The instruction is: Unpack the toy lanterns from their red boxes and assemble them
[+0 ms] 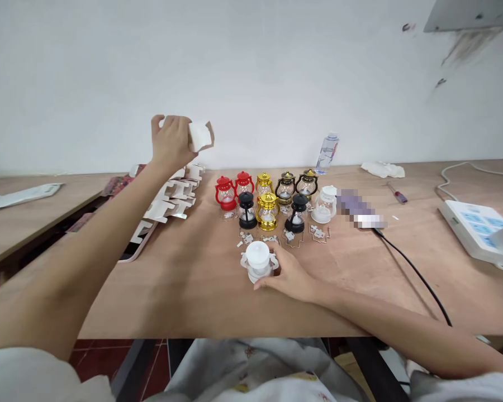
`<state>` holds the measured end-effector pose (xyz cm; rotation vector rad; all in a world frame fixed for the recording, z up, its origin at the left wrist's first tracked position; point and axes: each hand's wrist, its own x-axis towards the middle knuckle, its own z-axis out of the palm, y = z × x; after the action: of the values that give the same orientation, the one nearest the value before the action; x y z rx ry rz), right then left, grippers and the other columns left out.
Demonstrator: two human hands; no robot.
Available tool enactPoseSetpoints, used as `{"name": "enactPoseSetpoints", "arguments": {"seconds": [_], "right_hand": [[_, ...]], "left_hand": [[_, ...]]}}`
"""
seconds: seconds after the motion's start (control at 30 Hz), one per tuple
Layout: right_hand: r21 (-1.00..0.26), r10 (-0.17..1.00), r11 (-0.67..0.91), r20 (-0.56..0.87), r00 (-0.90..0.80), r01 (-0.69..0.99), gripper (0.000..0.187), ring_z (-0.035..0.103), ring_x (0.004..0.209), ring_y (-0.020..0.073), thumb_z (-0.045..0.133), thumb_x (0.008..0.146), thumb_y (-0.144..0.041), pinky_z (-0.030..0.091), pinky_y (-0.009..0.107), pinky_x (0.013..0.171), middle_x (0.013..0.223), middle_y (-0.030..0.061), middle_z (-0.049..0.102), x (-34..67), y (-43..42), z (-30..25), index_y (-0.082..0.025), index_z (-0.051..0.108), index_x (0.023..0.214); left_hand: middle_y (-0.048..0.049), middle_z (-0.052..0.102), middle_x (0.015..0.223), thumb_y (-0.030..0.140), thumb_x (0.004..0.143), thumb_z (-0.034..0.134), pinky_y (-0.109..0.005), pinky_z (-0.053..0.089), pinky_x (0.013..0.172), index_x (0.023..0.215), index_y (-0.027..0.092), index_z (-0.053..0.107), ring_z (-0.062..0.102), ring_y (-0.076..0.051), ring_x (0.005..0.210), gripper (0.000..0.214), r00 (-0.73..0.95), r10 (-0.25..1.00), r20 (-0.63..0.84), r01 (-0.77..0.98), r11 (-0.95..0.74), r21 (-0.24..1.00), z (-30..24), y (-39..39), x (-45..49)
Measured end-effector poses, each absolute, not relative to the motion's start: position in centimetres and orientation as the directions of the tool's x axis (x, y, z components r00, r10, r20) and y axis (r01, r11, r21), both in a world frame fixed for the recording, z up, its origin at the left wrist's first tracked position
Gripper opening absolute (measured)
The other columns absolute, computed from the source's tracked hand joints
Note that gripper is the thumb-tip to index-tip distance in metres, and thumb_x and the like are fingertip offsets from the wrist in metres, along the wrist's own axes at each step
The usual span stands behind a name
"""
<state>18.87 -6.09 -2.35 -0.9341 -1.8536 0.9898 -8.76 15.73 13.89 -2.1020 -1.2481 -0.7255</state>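
My left hand [171,139] is raised at the upper left, its fingers wrapped around a small white cardboard box [201,137] with an open flap. Near the front middle of the table, my right hand [291,273] grips a white miniature lantern [259,261] from its right side. Behind it stands a group of similar little lanterns: red ones [226,194], gold ones [267,212], black ones [247,211], dark bronze ones [285,188] and another white one [326,205]. Wire pieces [319,232] and small pale parts [290,237] lie in front of them.
Left of the lanterns lie several white boxes [161,207] in a pink-edged tray [129,258]. A clear bottle [327,153] leans by the wall. On the right are a screwdriver [399,195], a phone-like item [356,204] with a black cable [414,268], and a white power strip [473,223].
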Motion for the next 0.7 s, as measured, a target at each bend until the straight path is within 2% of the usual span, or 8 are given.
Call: {"name": "enactPoseSetpoints", "arguments": {"seconds": [0.07,0.1,0.2,0.27,0.4,0.53,0.6,0.7], "right_hand": [[-0.887,0.880,0.392,0.284,-0.380,0.244,0.068,0.058,0.106,0.0224,0.084,0.054,-0.027,0.046,0.038,0.091,0.113,0.0058,0.061,18.9,-6.1,-2.2,-0.020,0.047,0.112],[-0.889,0.884,0.383,0.275,-0.378,0.250,0.068,0.058,0.105,0.0225,0.084,0.054,-0.028,0.046,0.038,0.090,0.113,0.0060,0.062,18.9,-6.1,-2.1,-0.020,0.047,0.112],[-0.887,0.888,0.377,0.263,-0.378,0.267,0.066,0.059,0.104,0.0230,0.083,0.056,-0.029,0.046,0.039,0.089,0.112,0.0067,0.062,18.9,-6.1,-2.0,-0.020,0.048,0.112],[-0.870,0.882,0.397,0.274,-0.383,0.292,0.065,0.058,0.105,0.0236,0.081,0.058,-0.028,0.046,0.040,0.090,0.113,0.0075,0.061,18.9,-6.1,-2.0,-0.020,0.047,0.112],[-0.842,0.862,0.441,0.300,-0.409,0.312,0.063,0.057,0.106,0.0246,0.079,0.062,-0.029,0.045,0.042,0.091,0.113,0.0094,0.060,18.9,-6.2,-2.2,-0.020,0.044,0.113],[-0.834,0.785,0.534,0.429,-0.447,0.137,0.071,0.056,0.108,0.0254,0.075,0.066,-0.047,0.045,0.042,0.092,0.117,0.0123,0.057,19.2,-6.4,-2.3,-0.020,0.039,0.121],[-0.788,0.729,0.613,0.534,-0.428,0.061,0.074,0.053,0.114,0.0262,0.067,0.072,-0.055,0.043,0.044,0.097,0.125,0.0146,0.051,19.5,-6.4,-2.3,-0.019,0.034,0.128],[-0.685,0.655,0.725,0.658,-0.372,0.067,0.072,0.046,0.122,0.0271,0.057,0.079,-0.055,0.038,0.047,0.103,0.136,0.0155,0.041,19.8,-6.4,-2.4,-0.021,0.028,0.136]], "left_hand": [[-0.0172,0.057,0.108,0.049,0.071,0.065,-0.051,0.026,0.098,0.116,0.007,0.041,0.047,-0.029,0.106,0.067,0.305,0.474,0.826,0.932,-0.326,-0.157,13.1,11.8,-7.8],[-0.0166,0.058,0.105,0.054,0.069,0.064,-0.048,0.031,0.093,0.114,0.009,0.043,0.050,-0.029,0.102,0.067,0.315,0.415,0.853,0.924,-0.339,-0.177,12.2,9.8,-7.2],[-0.0119,0.059,0.103,0.055,0.069,0.063,-0.045,0.037,0.087,0.113,0.018,0.041,0.055,-0.029,0.098,0.062,0.401,0.241,0.884,0.854,-0.448,-0.265,8.9,4.9,-5.3],[-0.0113,0.056,0.113,0.051,0.068,0.067,-0.044,0.040,0.088,0.120,0.023,0.033,0.055,-0.029,0.105,0.068,0.384,0.179,0.906,0.817,-0.523,-0.244,6.9,3.3,-4.3],[-0.0141,0.051,0.122,0.046,0.067,0.071,-0.044,0.044,0.089,0.126,0.025,0.024,0.052,-0.029,0.115,0.079,0.320,0.187,0.929,0.761,-0.634,-0.135,4.4,3.1,-3.5],[-0.0143,0.051,0.124,0.048,0.067,0.071,-0.048,0.043,0.084,0.128,0.030,0.018,0.054,-0.030,0.110,0.082,0.360,0.219,0.907,0.779,-0.605,-0.163,3.0,3.6,-4.2],[-0.0128,0.053,0.124,0.050,0.067,0.070,-0.049,0.041,0.082,0.123,0.033,0.023,0.056,-0.029,0.105,0.075,0.397,0.230,0.889,0.794,-0.571,-0.207,2.6,3.6,-4.6],[-0.0064,0.055,0.124,0.047,0.073,0.065,-0.050,0.037,0.083,0.110,0.036,0.039,0.057,-0.027,0.100,0.047,0.443,0.221,0.869,0.754,-0.616,-0.228,2.2,3.3,-5.0]]}}
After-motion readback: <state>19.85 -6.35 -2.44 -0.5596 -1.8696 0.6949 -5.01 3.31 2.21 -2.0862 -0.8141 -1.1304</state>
